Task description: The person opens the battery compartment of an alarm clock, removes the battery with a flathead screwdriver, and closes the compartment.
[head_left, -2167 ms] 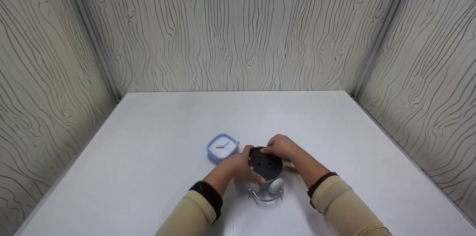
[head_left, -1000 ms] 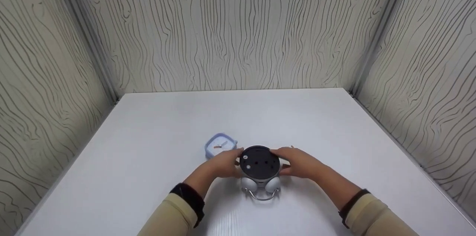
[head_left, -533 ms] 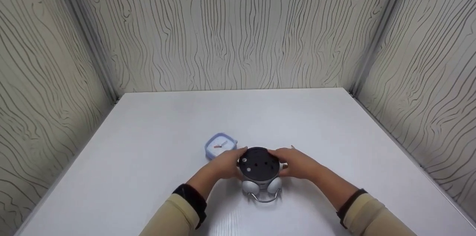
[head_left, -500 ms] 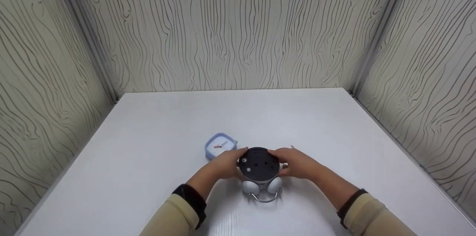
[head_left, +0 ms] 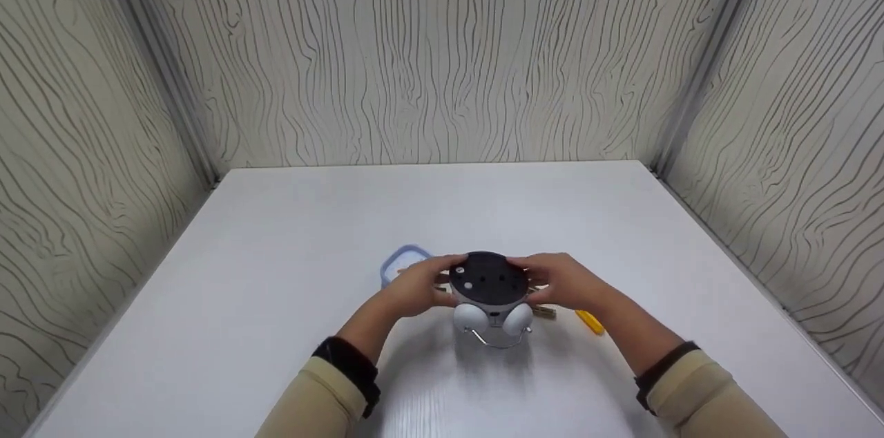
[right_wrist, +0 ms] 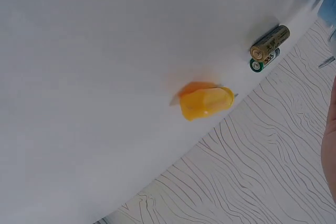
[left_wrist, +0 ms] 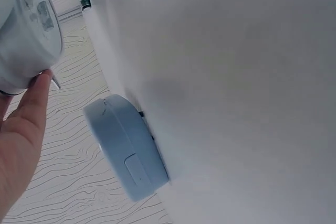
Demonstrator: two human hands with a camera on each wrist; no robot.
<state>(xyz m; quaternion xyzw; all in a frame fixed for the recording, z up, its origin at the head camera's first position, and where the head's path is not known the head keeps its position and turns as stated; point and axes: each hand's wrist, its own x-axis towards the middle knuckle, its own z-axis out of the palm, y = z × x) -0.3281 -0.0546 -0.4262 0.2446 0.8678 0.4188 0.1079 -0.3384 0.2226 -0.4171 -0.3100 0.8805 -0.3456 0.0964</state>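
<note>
Left hand: the left hand (head_left: pixel 413 288) curls its fingers round the left side of a round twin-bell alarm clock (head_left: pixel 489 293), thumb tip against its rim in the left wrist view.
Right hand: the right hand (head_left: pixel 563 282) grips the clock's right side the same way, fingers wrapped over the far edge.
Where the clock is: held between both hands above the white table (head_left: pixel 276 251), near its middle front; a shadow on the table beneath suggests it is lifted clear. Its black back panel faces up toward the head camera, and the two silver bells and wire handle point toward the person.
Step in hand: judging from the two-sided hold and the back turned up, the clock is being carried or turned over with its back exposed.
Next move calls for: by my reading, a steady, even hold from both sides, since the round body could slip or roll, and care over the loose small things lying under the right hand.
Clocks, counted: two; the held one and a square pale-blue clock (head_left: pixel 400 262) lying on the table just behind the left hand.
Batteries, counted: two batteries (right_wrist: pixel 269 48) lying side by side, touching.
Yellow piece, counted: one small yellow plastic piece (right_wrist: pixel 206 102), near the batteries but apart from them.
</note>
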